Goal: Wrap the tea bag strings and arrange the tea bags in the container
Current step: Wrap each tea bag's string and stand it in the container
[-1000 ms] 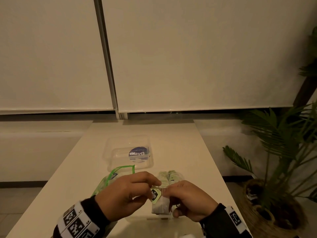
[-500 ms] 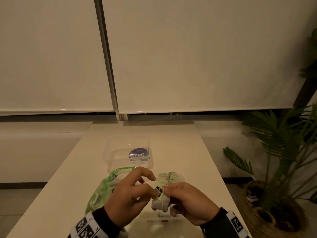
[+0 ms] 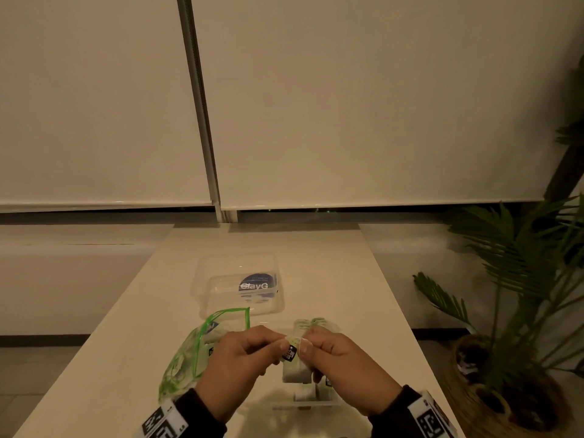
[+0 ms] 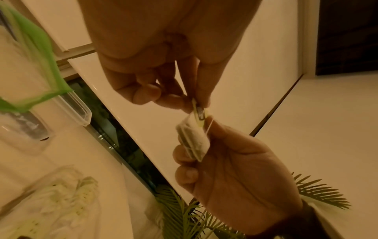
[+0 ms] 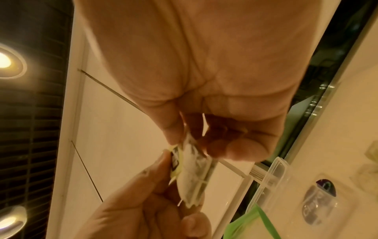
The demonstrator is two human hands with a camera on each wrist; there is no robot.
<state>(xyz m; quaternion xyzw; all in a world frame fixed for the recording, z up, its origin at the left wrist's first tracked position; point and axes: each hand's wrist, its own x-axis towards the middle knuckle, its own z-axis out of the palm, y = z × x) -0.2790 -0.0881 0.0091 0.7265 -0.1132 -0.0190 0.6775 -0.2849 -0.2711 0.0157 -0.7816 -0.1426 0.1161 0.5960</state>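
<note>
Tea bag (image 3: 295, 369) held in the air between both hands, low over the near end of the surface (image 3: 331, 279). Right hand (image 3: 344, 365) curls its fingers round the bag body, thumb on top. Left hand (image 3: 237, 361) pinches the paper tag (image 3: 289, 354) between thumb and forefinger, tag right against the bag's top edge. String (image 4: 209, 127) is a thin pale line running over the bag; how many turns, cannot tell.

Directly under the hands: clear container (image 3: 316, 403), a row of pale tea bags standing in it, partly hidden by the right hand. Just left of it, behind the left hand: clear zip bag (image 3: 189, 352) with green rim, mouth open, more bags inside. Further back, mid-surface: clear lid (image 3: 240, 284) with a round dark blue label, lying flat, apart from the rest.

Right of the surface, on the floor: palm plant (image 3: 518, 279) in a woven basket. Behind: pale roller blinds (image 3: 347, 105) down to the sill.
</note>
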